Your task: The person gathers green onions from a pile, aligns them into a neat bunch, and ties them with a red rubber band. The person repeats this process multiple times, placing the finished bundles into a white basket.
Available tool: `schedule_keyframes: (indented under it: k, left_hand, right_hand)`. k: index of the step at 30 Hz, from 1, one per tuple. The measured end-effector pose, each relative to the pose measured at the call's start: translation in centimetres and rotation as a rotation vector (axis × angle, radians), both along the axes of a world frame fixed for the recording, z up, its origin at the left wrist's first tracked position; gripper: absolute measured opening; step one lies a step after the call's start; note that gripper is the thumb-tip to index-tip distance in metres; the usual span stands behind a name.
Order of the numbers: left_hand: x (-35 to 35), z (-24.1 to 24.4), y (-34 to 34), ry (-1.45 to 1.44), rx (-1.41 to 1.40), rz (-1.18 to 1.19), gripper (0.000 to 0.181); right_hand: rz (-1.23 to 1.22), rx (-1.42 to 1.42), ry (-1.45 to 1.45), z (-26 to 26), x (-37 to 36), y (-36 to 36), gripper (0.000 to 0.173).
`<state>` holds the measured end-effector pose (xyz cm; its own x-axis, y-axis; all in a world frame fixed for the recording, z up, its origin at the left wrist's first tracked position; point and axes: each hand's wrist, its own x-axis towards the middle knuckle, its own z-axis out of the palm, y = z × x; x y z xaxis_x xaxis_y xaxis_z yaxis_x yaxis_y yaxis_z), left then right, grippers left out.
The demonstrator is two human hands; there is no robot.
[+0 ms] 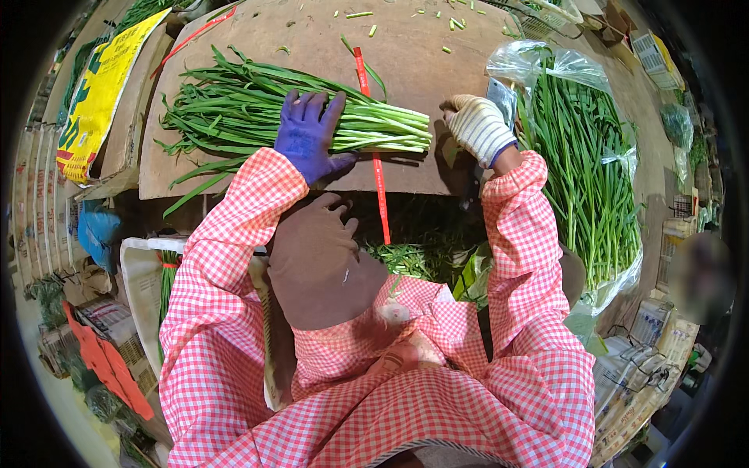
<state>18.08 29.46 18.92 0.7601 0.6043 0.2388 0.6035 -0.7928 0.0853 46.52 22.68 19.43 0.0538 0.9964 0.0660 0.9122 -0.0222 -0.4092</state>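
Observation:
My left hand [310, 131], in a purple-blue work glove, lies spread over a bunch of green garlic chives [234, 111] on a wooden board [421, 35]. The pale cut stems [404, 128] point right. A red printed tie strip [380, 199] runs under the bunch and hangs over the board's near edge. Right of the stem ends is my right hand [477, 128], in a striped knit glove, its fingers curled in; whether they hold something small cannot be told. A shiny flat metal piece [502, 96] shows behind it, partly hidden.
At right, a clear plastic bag [614, 281] holds a large heap of long green leaves [585, 175]. Cut stem bits [456, 23] lie at the board's far side. Another red strip [199, 35] and a yellow printed sack [111, 93] are at left. Leaf scraps [404, 260] lie below the near edge.

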Motion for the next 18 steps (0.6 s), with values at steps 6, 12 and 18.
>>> schedule_keyframes:
  k: [6,12,18]
  left_hand:
    - [-0.3,0.0,0.0,-0.028,-0.011,-0.005,0.088]
    - [-0.3,0.8,0.6,-0.096,-0.013,-0.089,0.079]
    - [1.4,0.7,2.8,0.046,-0.042,-0.154,0.071]
  right_hand:
    - [0.188,-0.121,-0.069,1.4,-3.5,5.3,0.026]
    - [0.396,-0.258,-0.258,0.4,-5.6,8.5,0.02]
    - [0.307,-0.234,-0.365,1.4,-4.4,7.8,0.017]
